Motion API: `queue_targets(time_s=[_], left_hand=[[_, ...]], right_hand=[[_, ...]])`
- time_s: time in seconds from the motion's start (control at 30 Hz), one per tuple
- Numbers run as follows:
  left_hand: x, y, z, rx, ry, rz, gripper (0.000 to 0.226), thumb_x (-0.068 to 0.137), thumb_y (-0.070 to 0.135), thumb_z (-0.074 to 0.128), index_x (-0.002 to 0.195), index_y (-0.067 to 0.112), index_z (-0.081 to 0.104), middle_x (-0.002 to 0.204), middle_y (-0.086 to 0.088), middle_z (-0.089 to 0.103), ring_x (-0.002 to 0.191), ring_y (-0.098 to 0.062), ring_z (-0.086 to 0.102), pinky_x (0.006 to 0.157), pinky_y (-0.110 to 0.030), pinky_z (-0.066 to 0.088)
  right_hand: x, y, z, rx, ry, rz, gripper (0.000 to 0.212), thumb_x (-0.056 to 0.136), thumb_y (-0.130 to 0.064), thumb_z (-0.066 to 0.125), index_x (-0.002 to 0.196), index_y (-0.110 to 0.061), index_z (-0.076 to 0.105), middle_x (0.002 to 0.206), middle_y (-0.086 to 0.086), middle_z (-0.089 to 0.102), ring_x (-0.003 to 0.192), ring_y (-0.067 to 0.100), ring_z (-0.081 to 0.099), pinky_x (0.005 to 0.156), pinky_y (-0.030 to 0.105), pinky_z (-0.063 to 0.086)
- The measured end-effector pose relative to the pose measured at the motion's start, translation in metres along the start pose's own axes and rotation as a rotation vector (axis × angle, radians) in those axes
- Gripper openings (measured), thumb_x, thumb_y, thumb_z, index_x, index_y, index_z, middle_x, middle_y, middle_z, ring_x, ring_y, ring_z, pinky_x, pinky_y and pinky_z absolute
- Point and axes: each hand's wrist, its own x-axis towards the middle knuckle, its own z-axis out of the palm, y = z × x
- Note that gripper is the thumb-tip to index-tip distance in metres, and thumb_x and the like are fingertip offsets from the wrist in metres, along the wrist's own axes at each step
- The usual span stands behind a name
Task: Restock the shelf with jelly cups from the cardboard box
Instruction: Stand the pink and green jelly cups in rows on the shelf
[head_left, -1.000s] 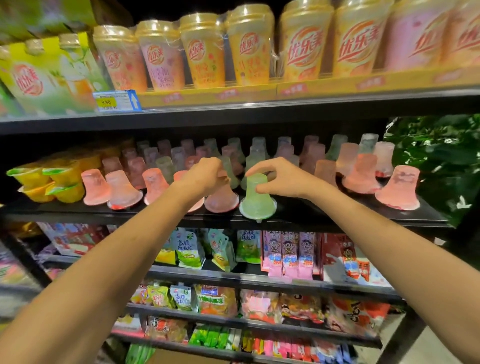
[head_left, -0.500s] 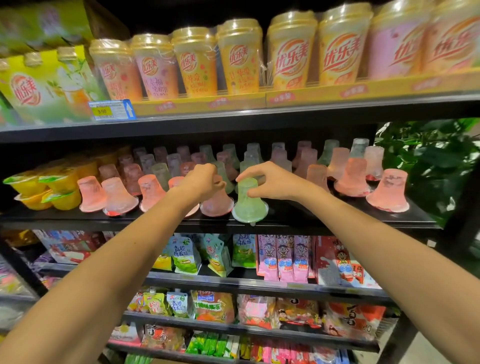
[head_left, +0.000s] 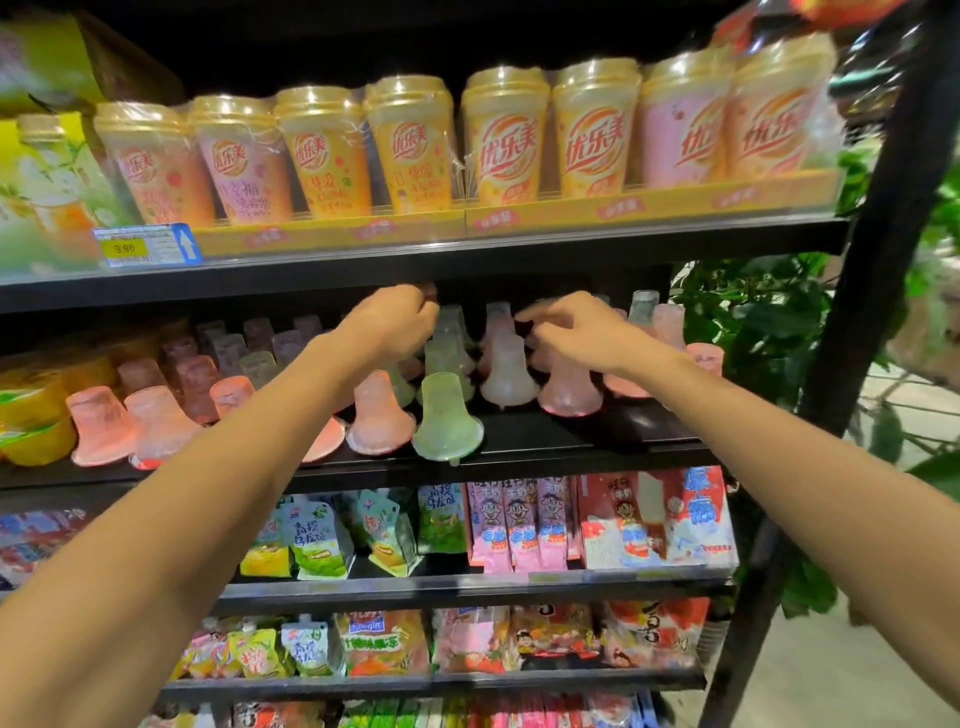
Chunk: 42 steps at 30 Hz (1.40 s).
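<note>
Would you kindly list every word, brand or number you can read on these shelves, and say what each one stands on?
"优乐美": brand on the tall milk tea cups on the top shelf.
"9.90": yellow patch of the price tag on the top shelf edge.
"青提乌龙味", partly blurred: green pouches below the jelly cups.
"旺仔牛奶", only partly legible: red milk carton pack.
Jelly cups: no readable text.
Small print on the yellow tray, lower packets: too blurred.

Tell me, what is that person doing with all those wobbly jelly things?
A person is filling a shop shelf with upside-down jelly cups. Both arms reach over the front row toward the cups at the back. The left hand is curled near the back row and seems to pinch something small, though it is too blurred to name. The right hand hovers with loose fingers over pink cups. A green jelly cup stands free at the front edge.
</note>
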Motion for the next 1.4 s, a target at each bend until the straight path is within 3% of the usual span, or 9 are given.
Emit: queue_targets(time_s=[0.1, 0.23, 0.37, 0.6, 0.77, 0.93, 1.13, 1.27, 1.4], left_hand=[[0.0, 0.023, 0.009, -0.008, -0.044, 0.067, 0.038, 0.099, 0.027, 0.037, 0.113, 0.001, 0.061, 0.118, -0.021, 0.063, 0.105, -0.034, 0.058, 0.09, -0.037, 0.047], [0.001, 0.048, 0.028, -0.01, -0.143, 0.124, 0.032, 0.099, 0.026, 0.039, 0.105, 0.003, 0.06, 0.119, -0.021, 0.061, 0.101, -0.032, 0.057, 0.084, -0.033, 0.044], [0.001, 0.072, 0.046, 0.006, -0.244, 0.138, 0.034, 0.102, 0.021, 0.036, 0.109, -0.002, 0.059, 0.125, -0.024, 0.058, 0.111, -0.035, 0.055, 0.079, -0.031, 0.035], [0.011, 0.085, 0.066, 0.038, -0.364, 0.094, 0.043, 0.105, 0.024, 0.03, 0.131, -0.003, 0.052, 0.142, -0.021, 0.048, 0.129, -0.032, 0.046, 0.101, -0.032, 0.034], [0.017, 0.081, 0.073, 0.104, -0.406, 0.076, 0.046, 0.106, 0.028, 0.03, 0.137, 0.0, 0.049, 0.144, -0.02, 0.047, 0.132, -0.031, 0.044, 0.106, -0.033, 0.032], [0.021, 0.081, 0.073, 0.134, -0.41, 0.031, 0.047, 0.106, 0.027, 0.029, 0.14, -0.001, 0.045, 0.147, -0.02, 0.043, 0.134, -0.031, 0.042, 0.107, -0.032, 0.03], [0.027, 0.082, 0.07, 0.142, -0.39, -0.012, 0.045, 0.105, 0.025, 0.031, 0.142, 0.001, 0.041, 0.145, -0.02, 0.045, 0.132, -0.031, 0.043, 0.106, -0.033, 0.032], [0.03, 0.079, 0.07, 0.136, -0.413, -0.028, 0.046, 0.105, 0.026, 0.033, 0.144, 0.003, 0.039, 0.146, -0.017, 0.043, 0.135, -0.03, 0.041, 0.108, -0.033, 0.029], [0.031, 0.076, 0.072, 0.135, -0.449, -0.015, 0.046, 0.104, 0.026, 0.031, 0.144, 0.004, 0.04, 0.147, -0.016, 0.042, 0.135, -0.029, 0.039, 0.11, -0.033, 0.027]], right_hand=[[-0.011, 0.012, -0.014, -0.173, 0.021, 0.073, 0.042, 0.09, -0.018, 0.049, 0.128, -0.022, 0.065, 0.119, -0.003, 0.067, 0.111, 0.016, 0.06, 0.1, 0.029, 0.045], [-0.024, 0.023, -0.021, -0.344, -0.021, 0.176, 0.044, 0.092, -0.021, 0.051, 0.135, -0.012, 0.057, 0.132, 0.014, 0.06, 0.121, 0.033, 0.055, 0.103, 0.042, 0.045], [-0.035, 0.027, -0.016, -0.523, -0.09, 0.164, 0.05, 0.09, -0.024, 0.046, 0.14, -0.02, 0.049, 0.137, 0.012, 0.056, 0.121, 0.033, 0.055, 0.098, 0.046, 0.048], [-0.041, 0.029, -0.002, -0.735, -0.22, 0.113, 0.056, 0.095, -0.019, 0.05, 0.149, -0.015, 0.035, 0.133, 0.01, 0.053, 0.115, 0.031, 0.056, 0.094, 0.044, 0.049], [-0.037, 0.038, 0.005, -0.708, -0.193, 0.091, 0.062, 0.095, -0.022, 0.052, 0.152, -0.016, 0.03, 0.132, 0.009, 0.054, 0.115, 0.03, 0.057, 0.092, 0.041, 0.049], [-0.035, 0.05, 0.008, -0.68, -0.149, 0.047, 0.043, 0.096, -0.022, 0.052, 0.137, -0.011, 0.046, 0.121, 0.01, 0.059, 0.104, 0.027, 0.059, 0.076, 0.029, 0.04], [-0.031, 0.053, 0.009, -0.707, -0.089, 0.017, 0.034, 0.096, -0.018, 0.049, 0.128, -0.007, 0.053, 0.113, 0.014, 0.062, 0.094, 0.029, 0.06, 0.07, 0.03, 0.037], [-0.026, 0.054, 0.012, -0.709, -0.088, 0.054, 0.011, 0.095, -0.019, 0.052, 0.102, -0.012, 0.057, 0.101, 0.013, 0.065, 0.075, 0.021, 0.05, 0.065, 0.03, 0.039], [-0.023, 0.052, 0.014, -0.684, -0.085, 0.079, 0.014, 0.095, -0.019, 0.053, 0.104, -0.01, 0.059, 0.096, 0.008, 0.061, 0.083, 0.025, 0.059, 0.068, 0.029, 0.041]])
